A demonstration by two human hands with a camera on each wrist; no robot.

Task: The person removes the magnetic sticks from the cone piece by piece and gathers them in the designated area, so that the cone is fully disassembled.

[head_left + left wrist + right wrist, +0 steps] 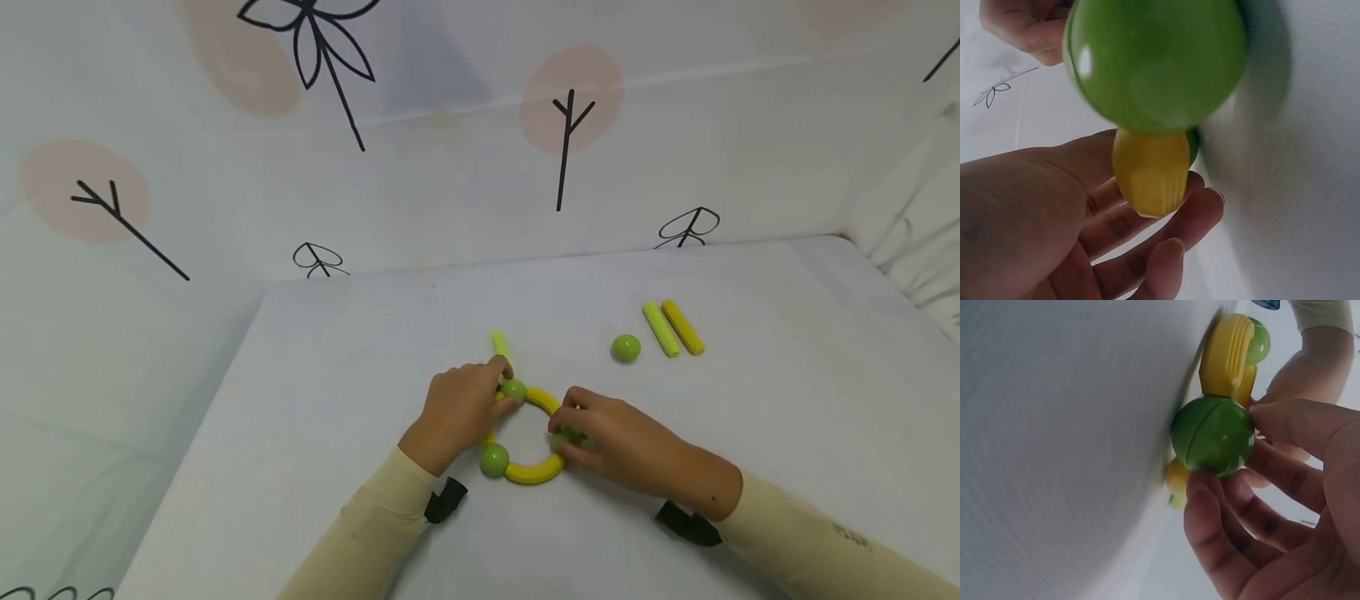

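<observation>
On the white surface lies a ring of yellow curved rods [534, 472] joined by green balls. My left hand [465, 408] holds the ring's far green ball [514, 389] between thumb and fingers. Just beyond that ball is a light green straight rod [500, 343]; whether it is joined to the ball I cannot tell. At the ring's right side, my right hand [626, 442] pinches another green ball [1213, 435], which its fingers partly hide in the head view. The third green ball [494, 460], at the near left, is untouched and looms large in the left wrist view.
Farther back to the right sit a loose green ball [626, 347], a light green straight rod [662, 329] and a yellow straight rod [682, 327], the two rods side by side. A white cloth wall [465, 192] with plant drawings rises behind the table.
</observation>
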